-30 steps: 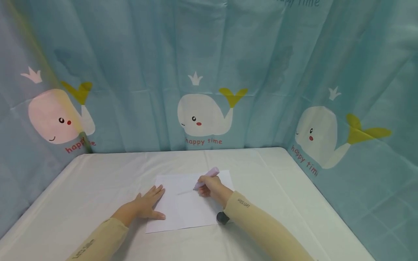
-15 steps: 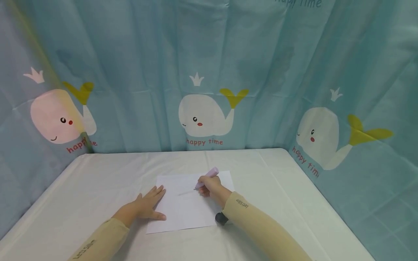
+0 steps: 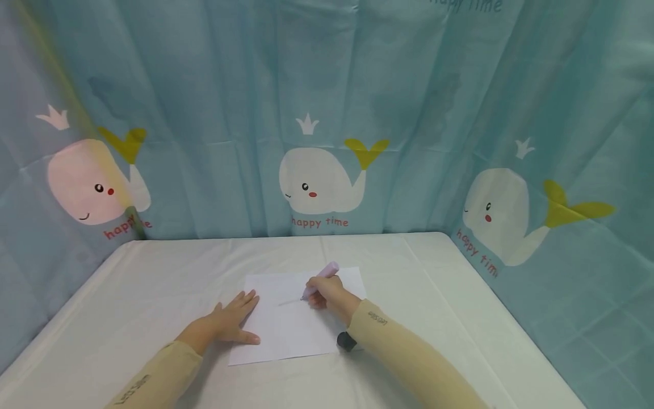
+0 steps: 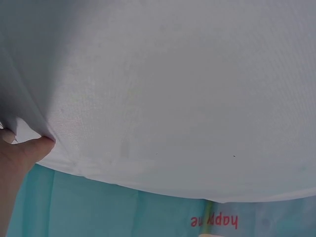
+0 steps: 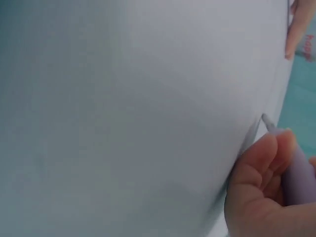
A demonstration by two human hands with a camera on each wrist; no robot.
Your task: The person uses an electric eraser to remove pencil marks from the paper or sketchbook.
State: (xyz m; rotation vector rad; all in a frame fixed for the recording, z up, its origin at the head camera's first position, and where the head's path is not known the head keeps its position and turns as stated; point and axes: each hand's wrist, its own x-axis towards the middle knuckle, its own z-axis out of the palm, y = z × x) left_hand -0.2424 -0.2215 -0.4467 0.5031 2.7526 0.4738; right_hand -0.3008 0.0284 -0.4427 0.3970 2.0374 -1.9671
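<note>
Right grip: from where I stand, the right hand [image 3: 327,291] has its fingers curled in, thumb and fingertips pinching a pen [image 3: 327,270] close above its tip.
Left grip: the left hand [image 3: 227,322] lies palm down at the paper's nine o'clock edge, fingers stretched out and thumb spread well away from them, its tip on the sheet.
Pen: lilac, thick in the body, narrowing to a slim grey tip; it sits over the upper part of the sheet, tilted, blunt end leaning between one and two o'clock. I can't tell whether the tip touches.
Paper: a white sheet [image 3: 288,335], flat on the white-covered table [image 3: 434,318], with a faint grey line [image 3: 289,302] towards eleven o'clock from its middle, running up to near the tip.
Dark object: a small black piece [image 3: 346,341] at the sheet's four o'clock, partly behind the right sleeve [image 3: 409,352].
Count: one pen, one sheet, one line, one black piece, two hands.
</note>
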